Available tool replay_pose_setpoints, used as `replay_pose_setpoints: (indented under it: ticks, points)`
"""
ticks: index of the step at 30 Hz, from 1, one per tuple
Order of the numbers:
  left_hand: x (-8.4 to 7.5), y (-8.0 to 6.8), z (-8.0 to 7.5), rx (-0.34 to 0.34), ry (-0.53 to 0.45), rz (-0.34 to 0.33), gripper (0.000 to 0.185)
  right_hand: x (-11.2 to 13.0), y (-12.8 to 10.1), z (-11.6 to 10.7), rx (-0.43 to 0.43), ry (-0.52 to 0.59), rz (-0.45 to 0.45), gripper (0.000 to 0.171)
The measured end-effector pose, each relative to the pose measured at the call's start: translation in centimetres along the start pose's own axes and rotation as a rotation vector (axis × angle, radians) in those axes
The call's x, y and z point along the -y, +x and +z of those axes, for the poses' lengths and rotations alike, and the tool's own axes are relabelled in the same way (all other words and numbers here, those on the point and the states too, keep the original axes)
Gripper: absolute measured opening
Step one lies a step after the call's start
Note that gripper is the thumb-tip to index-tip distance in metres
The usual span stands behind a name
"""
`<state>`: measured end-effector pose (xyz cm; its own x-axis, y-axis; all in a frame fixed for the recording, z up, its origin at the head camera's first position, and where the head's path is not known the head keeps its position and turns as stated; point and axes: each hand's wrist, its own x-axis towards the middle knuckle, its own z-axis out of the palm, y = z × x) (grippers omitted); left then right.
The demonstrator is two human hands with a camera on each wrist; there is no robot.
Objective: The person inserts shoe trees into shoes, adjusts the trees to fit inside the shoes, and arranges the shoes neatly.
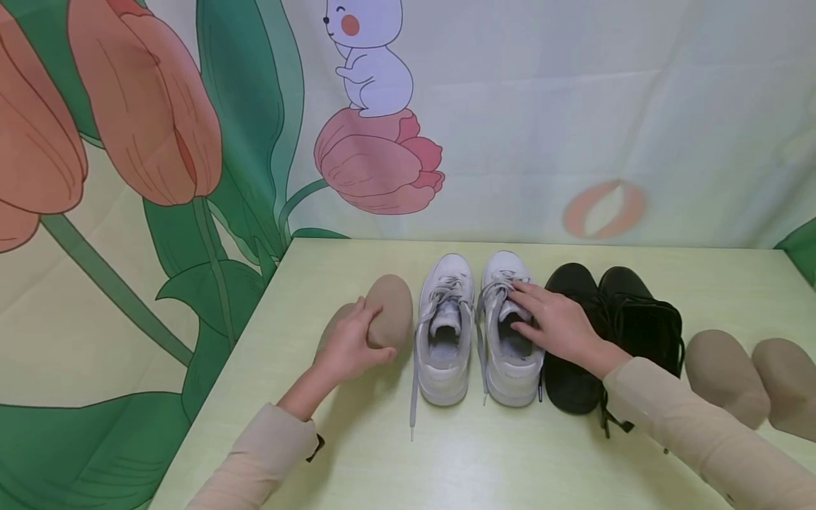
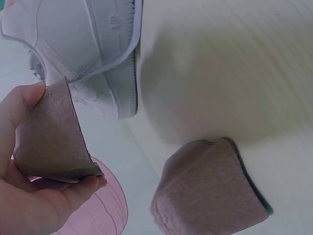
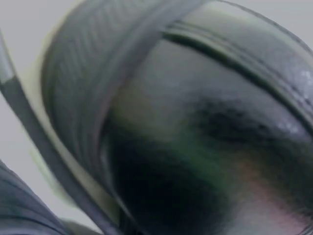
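Lift step (likely): your left hand pinches beige insert, right hand spreads on right sneaker; next needs steady grip.

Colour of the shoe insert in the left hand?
Plain beige-taupe shoe insert; the head view shows it best.

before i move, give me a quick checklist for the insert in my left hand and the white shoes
1. Left hand gripping the insert: ok, pinched.
2. Insert raised off the table: ok, the left wrist view shows it lifted.
3. Right hand on the nearer white shoe: ok, touching it around the opening.
4. Opening of the other white shoe uncovered: ok.
5. Laces out of the way: not ok, a lace trails beside that shoe.
6. White shoes empty right to the toe: cannot tell, hidden inside.
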<state>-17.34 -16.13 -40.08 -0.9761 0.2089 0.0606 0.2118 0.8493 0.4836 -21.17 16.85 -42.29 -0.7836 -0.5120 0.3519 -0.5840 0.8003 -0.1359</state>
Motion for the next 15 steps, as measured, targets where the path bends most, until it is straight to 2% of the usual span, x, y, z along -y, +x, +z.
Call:
replay_pose_setpoints:
  ticks: [8,15]
  points:
    - [-0.7,-0.2,-0.7,-0.017,0.017,0.011,0.075,-0.2,-0.2,0.3,0.065,0.051,0.138,0.08]
    - [-1.2,-0.2,-0.9,-0.021,0.011,0.019,0.075,-0.1,-0.1,0.2,0.122,0.074,0.199,0.086]
